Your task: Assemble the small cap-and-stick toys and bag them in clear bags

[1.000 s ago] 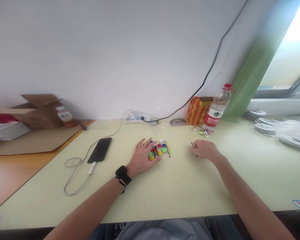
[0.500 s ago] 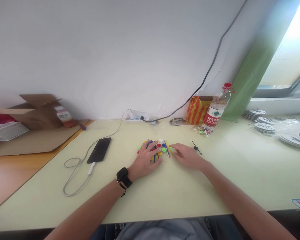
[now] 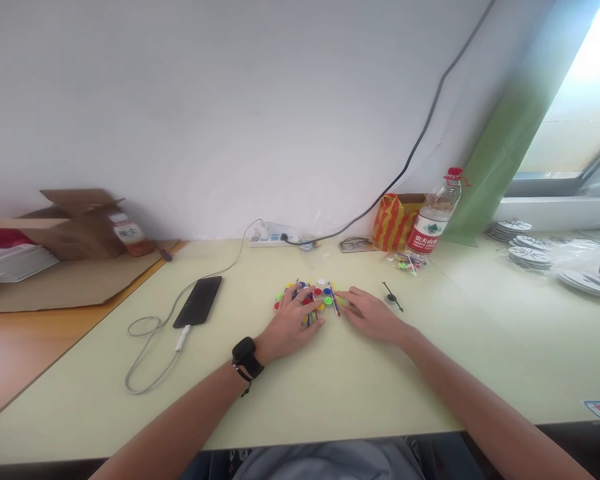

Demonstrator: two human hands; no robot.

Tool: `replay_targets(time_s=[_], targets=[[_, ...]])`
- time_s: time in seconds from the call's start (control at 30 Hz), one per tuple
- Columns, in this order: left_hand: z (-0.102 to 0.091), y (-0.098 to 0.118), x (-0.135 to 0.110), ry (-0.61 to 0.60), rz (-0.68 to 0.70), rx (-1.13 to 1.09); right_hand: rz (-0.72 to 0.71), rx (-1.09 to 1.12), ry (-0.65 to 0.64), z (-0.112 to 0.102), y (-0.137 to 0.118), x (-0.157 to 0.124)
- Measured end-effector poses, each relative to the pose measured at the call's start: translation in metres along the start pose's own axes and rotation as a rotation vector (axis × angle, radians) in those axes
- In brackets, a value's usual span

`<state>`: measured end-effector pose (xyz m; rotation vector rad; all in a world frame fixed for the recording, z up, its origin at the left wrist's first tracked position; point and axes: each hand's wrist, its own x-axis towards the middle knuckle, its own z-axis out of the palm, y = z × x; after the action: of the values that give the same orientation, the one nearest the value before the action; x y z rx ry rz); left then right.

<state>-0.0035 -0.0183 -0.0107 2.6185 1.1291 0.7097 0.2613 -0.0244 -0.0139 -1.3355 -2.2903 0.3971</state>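
Note:
A cluster of small round plastic pieces (image 3: 318,292) in red, blue, green, yellow and white lies mid-table. My left hand (image 3: 295,313) rests over its left part with fingers spread, hiding many pieces. Thin coloured sticks (image 3: 334,301) line the cluster's right side. Against them sit the extended fingertips of my right hand (image 3: 373,313), whose curled lower fingers are partly hidden. To the right of that hand lies a black arrow-shaped spinner (image 3: 392,297) with a round centre.
A phone (image 3: 199,301) on a white cable lies left. Behind are a power strip (image 3: 275,235), glasses (image 3: 356,244), a striped bag (image 3: 394,222), a water bottle (image 3: 434,217) and a packet of small parts (image 3: 407,263). White disc stacks (image 3: 529,256) stand right, a cardboard box (image 3: 87,227) far left.
My right fingertips have shifted slightly left against the sticks, which sit a little closer to the round pieces. My left hand stays almost where it was.

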Motion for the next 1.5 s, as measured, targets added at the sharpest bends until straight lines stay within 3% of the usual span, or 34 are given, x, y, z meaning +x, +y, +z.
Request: replay_targets(time_s=[0.47, 0.7, 0.93, 1.2, 1.5], targets=[[0.001, 0.006, 0.002, 0.072, 0.044, -0.050, 0.080, 0.071, 0.103, 0.013, 0.012, 0.013], [0.000, 0.007, 0.002, 0.061, 0.072, -0.089, 0.086, 0.080, 0.086, 0.012, 0.010, 0.014], [-0.005, 0.017, 0.003, 0.102, 0.145, -0.254, 0.091, 0.158, 0.175, 0.004, 0.005, 0.008], [-0.004, 0.016, -0.001, 0.110, 0.036, -0.340, 0.044, 0.306, 0.278, 0.000, 0.002, 0.006], [-0.003, 0.014, 0.002, 0.156, 0.076, -0.393, -0.001, 0.223, 0.355, 0.005, 0.006, 0.007]])
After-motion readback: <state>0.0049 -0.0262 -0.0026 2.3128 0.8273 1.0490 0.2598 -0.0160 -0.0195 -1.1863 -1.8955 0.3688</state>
